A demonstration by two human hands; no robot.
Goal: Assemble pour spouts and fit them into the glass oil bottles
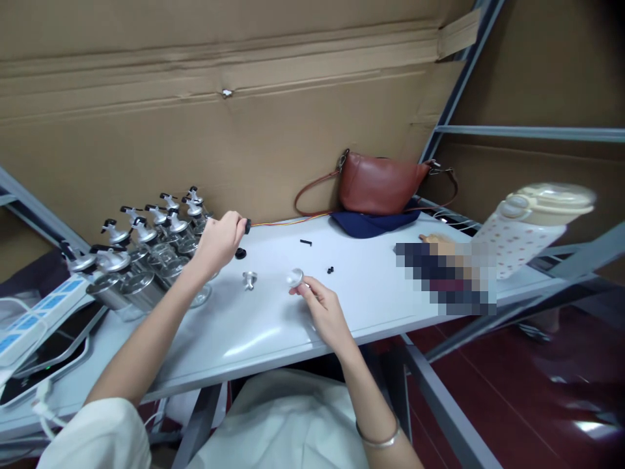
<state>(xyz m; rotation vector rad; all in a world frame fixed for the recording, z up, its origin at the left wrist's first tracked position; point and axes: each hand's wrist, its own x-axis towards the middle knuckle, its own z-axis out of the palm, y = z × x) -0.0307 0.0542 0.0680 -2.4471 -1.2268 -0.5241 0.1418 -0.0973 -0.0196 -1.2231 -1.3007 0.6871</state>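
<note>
My left hand [222, 244] is closed on a small black part [247, 226], raised above the table beside the jars. Between the fingertips of my right hand [325, 312] is a round silver cap [295, 278], held just above the tabletop. A small silver metal fitting [249, 280] stands on the table between my hands. Close by lie a black ring-shaped piece [240, 253], a thin black strip [305, 243] and some tiny black pieces [331, 270]. Left of my left hand, several glass-and-metal jars carry silver tops with black levers [144, 229]; my forearm hides part of them.
At the back, a brown leather bag [381, 185] rests on a dark blue cap [375, 223]. A cream dotted bottle [530, 228] stands at the right end. A white-and-blue power strip [41, 319] runs along the left. Cardboard [195, 156] walls the rear of the table [273, 326].
</note>
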